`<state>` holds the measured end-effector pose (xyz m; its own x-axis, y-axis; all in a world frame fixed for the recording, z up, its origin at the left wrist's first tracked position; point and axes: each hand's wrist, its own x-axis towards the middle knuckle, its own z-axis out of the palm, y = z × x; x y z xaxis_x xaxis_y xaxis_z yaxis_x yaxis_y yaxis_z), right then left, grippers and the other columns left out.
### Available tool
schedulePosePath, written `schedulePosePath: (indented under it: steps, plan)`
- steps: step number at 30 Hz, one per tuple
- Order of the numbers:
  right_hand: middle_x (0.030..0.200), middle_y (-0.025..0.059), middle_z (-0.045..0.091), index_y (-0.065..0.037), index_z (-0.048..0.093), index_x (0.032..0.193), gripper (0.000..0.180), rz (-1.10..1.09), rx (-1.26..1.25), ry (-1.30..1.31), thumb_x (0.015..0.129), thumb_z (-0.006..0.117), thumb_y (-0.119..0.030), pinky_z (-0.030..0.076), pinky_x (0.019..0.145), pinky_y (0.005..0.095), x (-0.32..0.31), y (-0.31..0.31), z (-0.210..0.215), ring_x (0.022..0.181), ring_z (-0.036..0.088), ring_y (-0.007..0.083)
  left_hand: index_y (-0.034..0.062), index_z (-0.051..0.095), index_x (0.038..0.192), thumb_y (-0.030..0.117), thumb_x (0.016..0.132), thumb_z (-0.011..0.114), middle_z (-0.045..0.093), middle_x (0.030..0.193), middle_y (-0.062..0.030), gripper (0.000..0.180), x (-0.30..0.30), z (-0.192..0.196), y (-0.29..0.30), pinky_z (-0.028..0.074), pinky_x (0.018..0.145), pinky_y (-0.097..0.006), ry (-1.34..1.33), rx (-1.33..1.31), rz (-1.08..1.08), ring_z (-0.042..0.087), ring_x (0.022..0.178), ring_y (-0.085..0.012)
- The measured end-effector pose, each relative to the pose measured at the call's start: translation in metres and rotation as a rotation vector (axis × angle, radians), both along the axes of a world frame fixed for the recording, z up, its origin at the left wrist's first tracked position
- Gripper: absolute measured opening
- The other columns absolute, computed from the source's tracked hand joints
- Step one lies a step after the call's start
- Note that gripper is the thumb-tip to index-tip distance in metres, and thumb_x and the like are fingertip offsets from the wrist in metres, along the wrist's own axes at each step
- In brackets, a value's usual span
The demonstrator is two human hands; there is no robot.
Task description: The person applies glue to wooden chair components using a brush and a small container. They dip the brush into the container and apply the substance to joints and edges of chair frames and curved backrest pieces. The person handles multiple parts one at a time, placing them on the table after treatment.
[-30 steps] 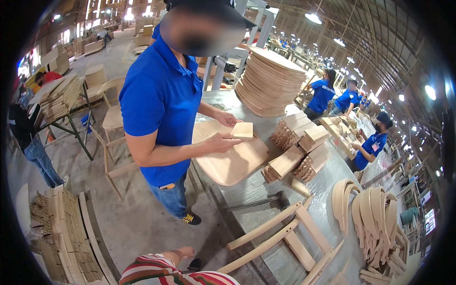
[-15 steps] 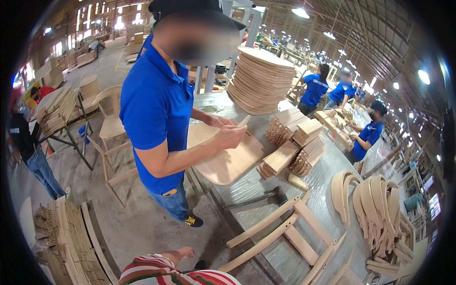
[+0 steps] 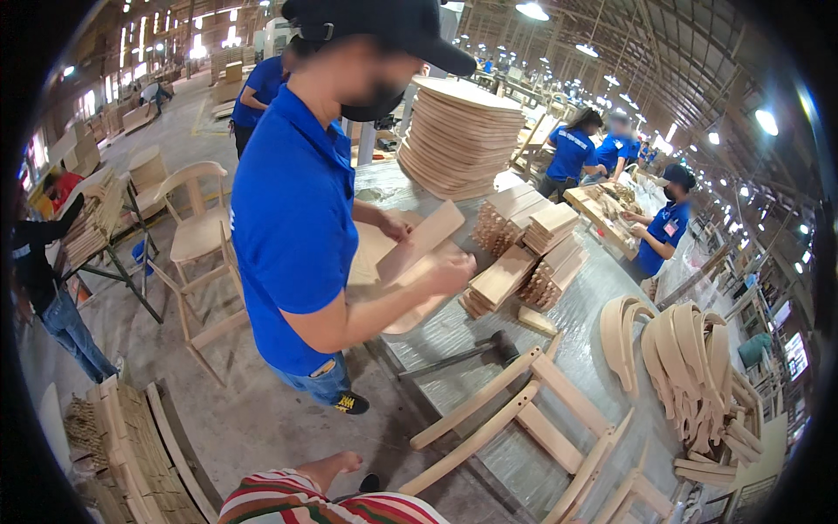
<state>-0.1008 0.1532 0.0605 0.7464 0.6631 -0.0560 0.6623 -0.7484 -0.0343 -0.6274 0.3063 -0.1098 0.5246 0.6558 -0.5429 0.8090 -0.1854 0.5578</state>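
Observation:
My left hand (image 3: pixel 348 461) hangs low near the bottom edge, below a striped sleeve; its fingers are too small and curled from view to read. No part of my right hand shows. Nearest to my hand is a partly joined wooden chair frame (image 3: pixel 548 437) lying on the work table (image 3: pixel 441 397). A black-headed mallet (image 3: pixel 504 348) lies just beyond it. Across from me a co-worker in a blue shirt (image 3: pixel 292 218) holds a flat wooden slat (image 3: pixel 425 237) over a curved seat panel (image 3: pixel 364 262). The co-worker's nearer hand is smeared by motion.
Bundled slats (image 3: pixel 502 278) and a tall stack of seat panels (image 3: pixel 458 135) stand on the table. Curved wooden parts (image 3: pixel 690 362) pile at its right. A wooden chair (image 3: pixel 199 231) and stacked wood strips (image 3: pixel 135 445) are on the left. Other workers stand farther off.
The co-worker has leaned forward, lifted the slat into view and spread both hands apart. The whole view has shifted slightly. My left hand stays about where it was.

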Motion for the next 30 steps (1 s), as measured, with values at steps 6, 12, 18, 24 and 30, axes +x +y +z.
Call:
schedulePosePath:
  steps: [6, 12, 18, 24, 30]
  plan:
    - [0.095, 0.0207, 0.066, -0.003, 0.064, 0.103, 0.034, -0.014, 0.005, 0.009, 0.083, 0.06, -0.031, 0.051, 0.075, 0.0424, 0.001, -0.013, -0.004, 0.088, 0.064, 0.0339, 0.0086, 0.061, 0.11, 0.024, 0.077, 0.051, 0.062, 0.106, -0.0169, 0.038, -0.011, 0.003, 0.008, 0.047, 0.084, -0.04, 0.074, -0.054, -0.104, 0.06, 0.098, -0.0325]
    - [0.095, 0.021, 0.065, -0.002, 0.064, 0.102, 0.034, -0.036, 0.01, 0.019, 0.083, 0.06, -0.03, 0.05, 0.075, 0.0423, 0.002, -0.023, -0.009, 0.088, 0.063, 0.0342, 0.0119, 0.056, 0.117, 0.026, 0.081, 0.058, 0.059, 0.113, -0.0122, 0.039, -0.021, 0.002, 0.006, 0.046, 0.086, -0.037, 0.075, -0.127, 0.021, 0.056, 0.104, -0.0283]
    - [0.095, 0.0213, 0.065, -0.002, 0.064, 0.101, 0.033, -0.039, 0.013, 0.016, 0.084, 0.06, -0.029, 0.05, 0.076, 0.0422, 0.004, -0.03, -0.011, 0.089, 0.063, 0.0346, 0.0128, 0.056, 0.117, 0.02, 0.08, 0.06, 0.059, 0.115, -0.0115, 0.039, -0.012, -0.002, 0.01, 0.046, 0.087, -0.037, 0.19, -0.138, -0.173, 0.055, 0.107, -0.0282]
    - [0.095, 0.0216, 0.065, -0.001, 0.065, 0.1, 0.032, -0.049, 0.027, 0.021, 0.084, 0.059, -0.028, 0.05, 0.077, 0.0421, 0.006, -0.032, -0.014, 0.09, 0.062, 0.0349, 0.0089, 0.06, 0.111, 0.017, 0.077, 0.062, 0.063, 0.105, -0.014, 0.036, -0.003, 0.0, 0.011, 0.05, 0.08, -0.039, -0.018, -0.043, -0.014, 0.061, 0.097, -0.0295]
    - [0.095, 0.022, 0.065, -0.001, 0.065, 0.099, 0.031, -0.045, 0.05, 0.03, 0.084, 0.059, -0.028, 0.049, 0.077, 0.042, 0.005, -0.029, -0.014, 0.09, 0.062, 0.0353, 0.0066, 0.06, 0.108, 0.019, 0.077, 0.063, 0.064, 0.099, -0.0134, 0.034, -0.002, -0.002, 0.019, 0.05, 0.073, -0.034, -0.224, -0.291, 0.343, 0.061, 0.087, -0.0221]
